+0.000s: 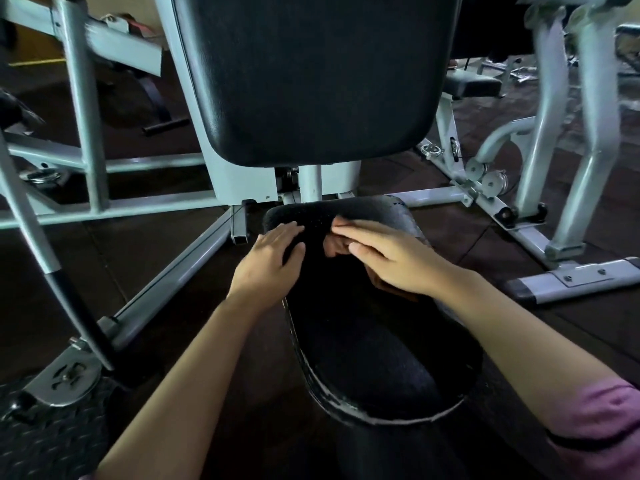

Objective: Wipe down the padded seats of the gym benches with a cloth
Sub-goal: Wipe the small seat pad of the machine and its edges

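Head view: padded seat (363, 341), black, long axis running from the viewer toward the backrest (311, 74). Cloth (337, 245), brownish, lies at the seat's far end under the right hand (391, 258), fingers flat, pressing it. Left hand (273, 258) rests spread on the seat's left edge. Cloth's full extent probably hidden. Unwiped near end lies viewer-ward.
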Tool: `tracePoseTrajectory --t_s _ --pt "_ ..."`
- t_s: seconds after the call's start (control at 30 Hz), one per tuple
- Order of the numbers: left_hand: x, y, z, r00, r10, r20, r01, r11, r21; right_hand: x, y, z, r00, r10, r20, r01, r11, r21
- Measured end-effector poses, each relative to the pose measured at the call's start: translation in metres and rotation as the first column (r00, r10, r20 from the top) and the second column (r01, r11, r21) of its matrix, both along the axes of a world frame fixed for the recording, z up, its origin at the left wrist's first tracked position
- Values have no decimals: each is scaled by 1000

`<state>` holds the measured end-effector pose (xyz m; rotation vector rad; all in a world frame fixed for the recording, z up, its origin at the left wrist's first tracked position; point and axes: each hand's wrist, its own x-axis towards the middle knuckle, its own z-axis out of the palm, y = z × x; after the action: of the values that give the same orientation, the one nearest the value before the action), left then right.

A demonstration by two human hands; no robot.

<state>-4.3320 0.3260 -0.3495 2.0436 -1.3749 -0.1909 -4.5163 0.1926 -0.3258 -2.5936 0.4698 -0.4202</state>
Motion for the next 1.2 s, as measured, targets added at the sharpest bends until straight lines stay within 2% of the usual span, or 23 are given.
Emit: tracePoseTrajectory --t_s 0.07,0.1,0.2,0.37,0.57,0.7,0.77,0.9,1.0,1.1,1.2 --pt "6 -1 -3 1000 -15 -4 15 999 -34 3 3 -5 989 -40 -143 21 991 -131" --pt "9 -1 -5 999 -29 -15 29 999 -42 5 3 -7 981 -64 -182 36 988 -149" --pt "15 0 -18 994 -91 -55 87 994 -72 13 3 -10 974 -78 -213 61 995 -82" --pt "12 -3 -32 981 -113 -156 79 974 -211 30 32 -4 963 -67 -261 30 989 -141" --pt "19 -5 -40 961 -177 -211 123 961 -248 11 81 -15 977 129 -173 -162 968 -194" --pt "16 -6 -42 966 -172 -191 115 954 -276 -19 80 -2 953 217 -209 -250 958 -144" --pt "16 -5 -43 965 -180 -192 121 951 -286 -27 65 2 956 191 -223 -219 969 -110" --pt "15 -5 -44 962 -187 -198 121 945 -304 -20 31 -2 983 20 -183 -28 999 -42" --pt "16 -5 -45 956 -191 -222 114 940 -320 7 22 -9 979 -55 -195 41 996 -74" --pt "20 -8 -48 955 -204 -215 125 935 -331 28 36 -14 973 -60 -223 33 992 -125" --pt "22 -11 -50 952 -220 -213 141 933 -332 18 67 -13 983 52 -176 -82 983 -167"
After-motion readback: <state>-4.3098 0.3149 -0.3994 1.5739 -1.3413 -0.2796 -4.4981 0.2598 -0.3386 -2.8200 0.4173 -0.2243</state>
